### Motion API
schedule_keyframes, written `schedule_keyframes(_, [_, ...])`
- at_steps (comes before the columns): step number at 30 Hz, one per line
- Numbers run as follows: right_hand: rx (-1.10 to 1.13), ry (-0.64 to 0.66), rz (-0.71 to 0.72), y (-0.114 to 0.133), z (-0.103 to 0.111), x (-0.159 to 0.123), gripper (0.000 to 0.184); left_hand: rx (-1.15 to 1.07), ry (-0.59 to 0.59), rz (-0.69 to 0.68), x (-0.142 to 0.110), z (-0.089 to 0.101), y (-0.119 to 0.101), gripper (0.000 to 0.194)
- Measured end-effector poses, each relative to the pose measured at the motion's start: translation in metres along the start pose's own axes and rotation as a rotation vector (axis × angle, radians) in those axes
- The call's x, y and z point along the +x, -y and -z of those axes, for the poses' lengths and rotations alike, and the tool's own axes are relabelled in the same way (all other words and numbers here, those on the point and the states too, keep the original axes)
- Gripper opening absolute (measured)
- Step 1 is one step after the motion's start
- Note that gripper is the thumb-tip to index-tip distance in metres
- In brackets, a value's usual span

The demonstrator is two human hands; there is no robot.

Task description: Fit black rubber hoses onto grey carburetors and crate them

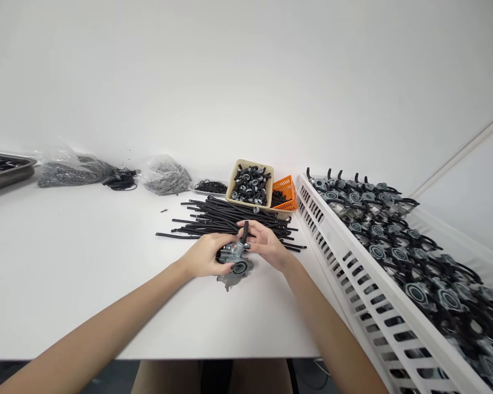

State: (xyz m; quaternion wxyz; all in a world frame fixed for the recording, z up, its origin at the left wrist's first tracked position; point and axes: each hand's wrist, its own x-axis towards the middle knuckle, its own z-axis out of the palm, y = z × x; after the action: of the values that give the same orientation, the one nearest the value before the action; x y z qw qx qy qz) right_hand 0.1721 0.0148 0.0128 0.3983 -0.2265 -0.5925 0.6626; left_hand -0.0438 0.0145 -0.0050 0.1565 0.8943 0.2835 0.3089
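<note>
A silver carburetor [239, 267] is held over the white table in front of me. My left hand [208, 255] grips its body from the left, thumb along the near side by the round bore. On top of the carburetor a black rubber boot [245, 232] stands upright. The fingers of my right hand [267, 246] are closed around that boot and its base from the right. Just behind my hands lies a loose pile of black rubber hoses [213, 216].
A white slatted crate [353, 273] full of carburetors [400, 254] stands along the right. At the back are a cream basket [228, 196] of black caps, an orange basket [290, 189], a tray of black rings [211, 186], plastic bags of small parts [164, 176] and a metal tray [14, 178].
</note>
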Motion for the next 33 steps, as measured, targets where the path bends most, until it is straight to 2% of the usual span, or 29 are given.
schedule_keyframes(4, [0.008,0.003,-0.048,-0.001,0.0,0.002,0.07,0.042,-0.003,-0.035,0.0,0.0,0.001,0.034])
schedule_keyframes(9, [0.018,-0.005,-0.073,0.0,0.0,0.001,0.078,0.033,-0.001,-0.061,-0.002,-0.001,0.004,0.049])
schedule_keyframes(12, [-0.009,0.031,-0.081,0.002,-0.002,-0.001,0.076,0.0,0.001,-0.05,-0.002,0.0,0.003,0.049])
schedule_keyframes(15, [-0.058,0.044,-0.075,0.004,-0.005,-0.001,0.07,-0.02,0.005,-0.023,-0.001,0.001,0.0,0.037])
schedule_keyframes(22, [-0.151,-0.104,0.057,-0.002,-0.011,0.005,0.059,-0.065,0.011,0.028,-0.001,0.001,0.0,0.037])
schedule_keyframes(28, [-0.08,0.01,0.002,0.003,-0.009,0.002,0.063,-0.035,0.004,0.015,0.0,0.0,0.001,0.029])
schedule_keyframes(30, [-0.125,-0.025,0.017,0.001,-0.01,0.004,0.063,-0.046,0.011,0.022,0.0,0.0,0.001,0.031])
schedule_keyframes(33, [-0.227,-0.146,0.063,-0.004,-0.013,0.008,0.056,-0.054,-0.019,0.054,-0.002,-0.001,0.002,0.039])
